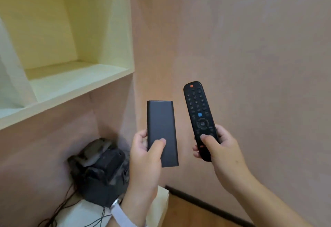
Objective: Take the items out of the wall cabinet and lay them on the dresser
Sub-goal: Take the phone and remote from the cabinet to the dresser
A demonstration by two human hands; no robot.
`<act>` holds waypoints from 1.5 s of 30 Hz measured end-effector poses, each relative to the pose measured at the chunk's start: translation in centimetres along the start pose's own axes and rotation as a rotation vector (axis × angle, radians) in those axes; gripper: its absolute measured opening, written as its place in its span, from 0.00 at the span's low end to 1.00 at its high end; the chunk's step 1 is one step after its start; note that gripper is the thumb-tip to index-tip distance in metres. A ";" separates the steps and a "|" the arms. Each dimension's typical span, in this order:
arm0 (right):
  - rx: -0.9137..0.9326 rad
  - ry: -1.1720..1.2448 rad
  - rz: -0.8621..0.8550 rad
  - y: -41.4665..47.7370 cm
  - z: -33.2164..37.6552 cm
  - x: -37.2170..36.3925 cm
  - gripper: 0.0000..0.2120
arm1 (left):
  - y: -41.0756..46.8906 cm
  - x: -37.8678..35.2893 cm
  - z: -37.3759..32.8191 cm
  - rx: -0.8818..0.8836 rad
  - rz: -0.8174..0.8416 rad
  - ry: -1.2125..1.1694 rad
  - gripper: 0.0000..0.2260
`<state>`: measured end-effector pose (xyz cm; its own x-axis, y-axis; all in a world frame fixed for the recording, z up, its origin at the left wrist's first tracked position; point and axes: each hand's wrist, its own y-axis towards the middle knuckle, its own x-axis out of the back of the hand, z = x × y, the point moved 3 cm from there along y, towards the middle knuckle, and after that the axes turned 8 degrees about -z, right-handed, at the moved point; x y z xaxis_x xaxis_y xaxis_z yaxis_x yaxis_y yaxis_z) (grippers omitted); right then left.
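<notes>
Two items hang midair near the wall cabinet point(75, 83): left hand point(143, 157) fingers point(157, 144) clamp what looks like a power bank point(162, 124), right hand point(223, 151) fingers a remote control point(198, 112). Gripped near their lower ends, either could tip loose.

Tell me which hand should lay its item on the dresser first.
Left, probably. The left hand holding the black power bank hangs above the white dresser top; the right hand with the remote is out over the wooden floor.

The left hand point(145, 157) gripped what looked like a power bank point(162, 133); the right hand point(222, 148) held a remote control point(199, 117).
</notes>
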<state>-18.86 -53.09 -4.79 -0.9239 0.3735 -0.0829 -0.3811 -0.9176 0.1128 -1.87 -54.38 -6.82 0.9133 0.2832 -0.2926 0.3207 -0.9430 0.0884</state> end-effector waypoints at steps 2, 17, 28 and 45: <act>0.013 -0.013 -0.064 -1.2 0.4 3.1 0.09 | -1.6 -2.2 1.0 0.032 0.092 0.017 0.10; 0.027 -0.042 -0.532 -18.5 3.4 29.4 0.12 | -25.2 -17.3 2.3 0.159 0.633 0.000 0.11; 0.051 -0.167 -1.067 -44.9 6.1 52.4 0.14 | -57.7 -26.6 2.9 0.310 1.135 0.041 0.11; -0.050 -0.240 -1.719 -65.5 4.7 62.8 0.12 | -82.4 -30.9 6.2 0.365 1.695 0.108 0.09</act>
<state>-52.07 31.10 -12.71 0.5159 0.8536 0.0718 -0.8566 0.5149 0.0327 -58.08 13.49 -10.92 0.1642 -0.9852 -0.0494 -0.9864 -0.1643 -0.0015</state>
